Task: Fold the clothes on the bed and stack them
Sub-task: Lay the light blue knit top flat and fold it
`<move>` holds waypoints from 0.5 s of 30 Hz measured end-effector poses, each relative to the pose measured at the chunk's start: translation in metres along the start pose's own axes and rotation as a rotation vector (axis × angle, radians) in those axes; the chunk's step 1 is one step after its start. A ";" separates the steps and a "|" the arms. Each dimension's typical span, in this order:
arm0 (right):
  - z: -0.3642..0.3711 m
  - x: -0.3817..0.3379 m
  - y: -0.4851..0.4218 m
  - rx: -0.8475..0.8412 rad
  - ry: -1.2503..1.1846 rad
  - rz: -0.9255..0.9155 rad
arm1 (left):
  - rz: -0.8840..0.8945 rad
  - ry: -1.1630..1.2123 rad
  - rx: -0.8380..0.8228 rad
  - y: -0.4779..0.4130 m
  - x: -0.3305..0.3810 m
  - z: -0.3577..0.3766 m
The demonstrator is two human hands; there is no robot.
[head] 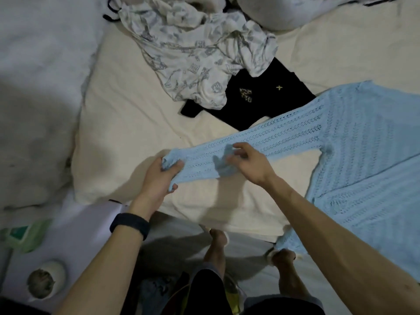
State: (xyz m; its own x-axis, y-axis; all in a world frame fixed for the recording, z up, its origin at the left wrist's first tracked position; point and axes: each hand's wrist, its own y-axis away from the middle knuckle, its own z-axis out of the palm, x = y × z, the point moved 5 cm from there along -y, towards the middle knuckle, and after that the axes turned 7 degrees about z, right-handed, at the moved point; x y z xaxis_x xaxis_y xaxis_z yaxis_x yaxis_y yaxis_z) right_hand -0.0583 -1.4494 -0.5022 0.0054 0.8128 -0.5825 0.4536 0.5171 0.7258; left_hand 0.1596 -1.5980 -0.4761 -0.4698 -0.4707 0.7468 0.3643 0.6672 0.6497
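Observation:
A light blue open-knit sweater (354, 142) lies spread over the right side of the cream bed sheet (127, 123), one sleeve stretched out to the left. My left hand (159, 178) grips the cuff of that sleeve. Over the middle of the sleeve hovers my right hand (248, 162), its fingers loosely curled and holding nothing. A folded black garment (261, 98) with small gold marks lies behind the sleeve. A crumpled white patterned garment (195, 55) partly covers it.
A grey blanket (38, 92) is bunched at the left. White pillows (272, 12) sit at the far edge. My bare feet (218, 239) stand by the bed's near edge. A green box (25, 235) and a round white container (45, 280) are on the floor at lower left.

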 end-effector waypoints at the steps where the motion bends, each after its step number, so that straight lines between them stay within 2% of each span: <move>1: -0.008 -0.003 0.013 -0.007 -0.150 -0.007 | 0.033 -0.054 -0.068 0.012 0.012 0.011; 4: -0.034 0.000 0.065 -0.219 -0.563 0.000 | 0.166 -0.176 -0.253 0.053 0.054 0.074; 6: -0.048 0.013 0.090 -0.352 -0.715 0.040 | 0.206 -0.205 -0.418 0.076 0.071 0.128; 7: -0.072 0.028 0.105 -0.354 -0.779 0.035 | 0.210 -0.217 -0.516 0.093 0.080 0.170; 9: -0.116 0.059 0.122 -0.254 -0.882 0.021 | 0.167 -0.264 -0.676 0.111 0.082 0.237; 12: -0.200 0.146 0.155 -0.014 -1.046 0.063 | 0.063 -0.439 -0.841 0.148 0.076 0.355; 15: -0.268 0.247 0.191 0.147 -1.258 0.132 | 0.019 -0.446 -0.902 0.175 0.060 0.451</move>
State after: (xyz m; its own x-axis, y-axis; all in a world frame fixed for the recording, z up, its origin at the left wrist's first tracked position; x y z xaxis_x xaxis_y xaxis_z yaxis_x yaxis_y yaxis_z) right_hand -0.2089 -1.0780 -0.4098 0.8593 -0.0005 -0.5114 0.4788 0.3522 0.8042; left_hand -0.1674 -1.2497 -0.3815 -0.6484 -0.0819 0.7569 0.7610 -0.1009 0.6409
